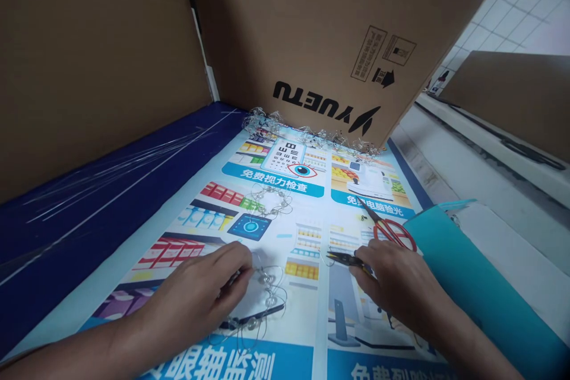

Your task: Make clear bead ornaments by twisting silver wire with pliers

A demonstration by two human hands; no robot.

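My left hand [227, 279] is pinched on a strand of thin wire strung with clear beads [269, 290], which curves down beside and below the fingers. Black-tipped pliers [342, 259] are gripped in my right hand [396, 270], their jaws pointing left toward the strand. A fine curved wire shows at the plier tips; whether they clasp it I cannot tell. Just beyond my right hand lies a pair of scissors [401, 233] with red handles. Farther up, a beaded wire ring [272, 200] rests on the printed sheet [321, 309].
A heap of beaded wire pieces [312, 138] lines the foot of the upright cardboard box [329, 41] at the back. Another cardboard panel [98, 65] stands at the left. A turquoise folder-like sheet [472, 273] lies on the right.
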